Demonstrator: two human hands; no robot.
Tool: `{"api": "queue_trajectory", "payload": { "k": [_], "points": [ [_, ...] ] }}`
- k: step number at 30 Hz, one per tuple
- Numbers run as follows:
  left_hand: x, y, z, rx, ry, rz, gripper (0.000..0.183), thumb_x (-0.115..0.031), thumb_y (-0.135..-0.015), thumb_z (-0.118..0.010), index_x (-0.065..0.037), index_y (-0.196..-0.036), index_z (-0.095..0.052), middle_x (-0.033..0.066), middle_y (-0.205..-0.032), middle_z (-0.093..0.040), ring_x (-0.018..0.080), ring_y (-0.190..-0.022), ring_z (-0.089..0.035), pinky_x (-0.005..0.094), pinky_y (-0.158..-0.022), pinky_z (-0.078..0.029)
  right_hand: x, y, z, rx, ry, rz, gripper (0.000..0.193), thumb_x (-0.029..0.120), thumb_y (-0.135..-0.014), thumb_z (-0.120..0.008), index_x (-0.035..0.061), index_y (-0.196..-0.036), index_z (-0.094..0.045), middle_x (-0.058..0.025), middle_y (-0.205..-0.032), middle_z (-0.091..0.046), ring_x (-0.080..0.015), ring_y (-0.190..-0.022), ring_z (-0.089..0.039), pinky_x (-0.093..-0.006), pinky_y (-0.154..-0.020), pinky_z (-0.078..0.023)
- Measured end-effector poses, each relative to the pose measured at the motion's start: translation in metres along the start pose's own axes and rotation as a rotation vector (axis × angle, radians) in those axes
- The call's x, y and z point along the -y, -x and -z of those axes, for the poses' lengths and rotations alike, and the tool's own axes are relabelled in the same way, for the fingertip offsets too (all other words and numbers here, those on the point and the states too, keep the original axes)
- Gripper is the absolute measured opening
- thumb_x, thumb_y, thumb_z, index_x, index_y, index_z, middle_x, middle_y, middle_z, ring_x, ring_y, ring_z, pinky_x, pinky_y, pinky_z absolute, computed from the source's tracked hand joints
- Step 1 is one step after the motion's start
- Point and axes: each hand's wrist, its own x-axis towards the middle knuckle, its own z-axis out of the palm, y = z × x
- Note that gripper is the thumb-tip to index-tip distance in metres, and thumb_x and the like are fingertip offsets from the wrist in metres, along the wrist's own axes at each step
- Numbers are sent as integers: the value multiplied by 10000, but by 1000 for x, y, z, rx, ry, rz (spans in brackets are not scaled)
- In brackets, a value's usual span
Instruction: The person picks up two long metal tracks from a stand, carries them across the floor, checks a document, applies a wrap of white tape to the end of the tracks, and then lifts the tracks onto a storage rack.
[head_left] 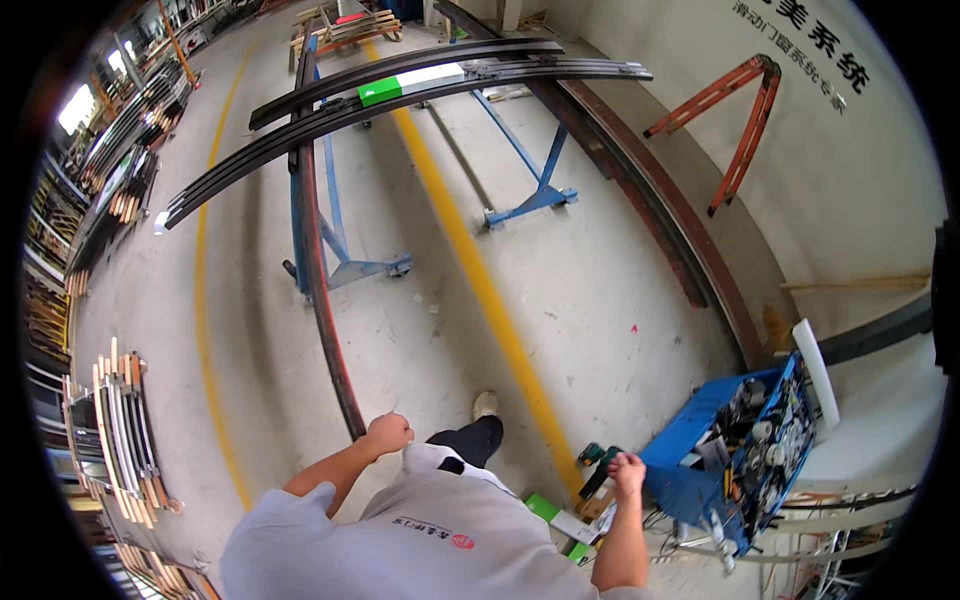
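My left hand (390, 432) is closed in a loose fist with nothing visible in it. It shows just beside the near end of a long dark beam (318, 265) with a reddish edge. To the right, my right hand (627, 473) has its fingers curled. A dark green and black power tool (601, 474) appears right against those fingers; whether they grip it or only overlap it I cannot make out. Farther ahead, long black metal profiles (400, 108) lie crosswise on blue-legged stands (535, 200). A green and white wrap (410, 84) lies among them.
A blue cart (690, 425) heaped with tools and parts stands at the right. Green and white boxes (560, 518) lie on the floor beside it. An orange stepladder (740, 120) leans at the wall. Racks of profiles (120, 430) line the left. Yellow lines (470, 255) mark the floor.
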Motion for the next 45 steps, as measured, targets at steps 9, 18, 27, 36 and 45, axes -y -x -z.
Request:
{"api": "queue_trajectory", "payload": {
  "k": [9, 18, 27, 36, 45],
  "points": [
    [-127, -156, 125, -60, 349, -237, 294, -266, -850, -565, -18, -897, -716, 219, -1004, -707, 411, -950, -671, 505, -831, -537, 93, -27, -101, 422, 789, 0, 290, 208, -924, -682, -49, -1053, -719, -104, -821, -723, -184, -730, -661, -345, -668, -531],
    [-82, -232, 228, -301, 317, -29, 255, -242, -841, -574, -15, -896, -679, 209, -971, -684, 405, -980, -641, 507, -860, -523, 186, -258, -235, 672, 1175, 108, 354, 356, -904, -677, 9, -916, -743, -100, -742, -723, -191, -644, -649, -363, -604, -532],
    [-50, -319, 385, -511, 241, 243, 435, -242, -816, -645, -6, -1181, -637, 228, -1128, -663, 409, -1064, -629, 498, -919, -515, 463, -370, -636, 841, 1240, 1007, 449, 346, -842, -744, 14, -1131, -657, -243, -1066, -680, -429, -1026, -640, -486, -883, -528],
    [28, -428, 661, -791, -63, 136, 752, -206, -750, -814, 65, -1342, -437, 218, -1301, -528, 384, -1265, -476, 440, -1073, -432, 732, -243, -937, 867, 1084, 1670, 867, 320, -690, -888, -10, -1378, -476, -239, -1352, -520, -400, -1259, -495, -458, -1080, -413],
    [130, -563, 789, -575, -347, -174, 1018, -392, -678, -870, 54, -1438, -361, 209, -1346, -448, 369, -1352, -385, 593, -1186, -283, 772, -238, -1058, 835, 1694, 1712, 1360, 453, -545, -950, 98, -1594, -160, -279, -1566, -275, -433, -1489, -230, -547, -1230, -169]
  ]
}}
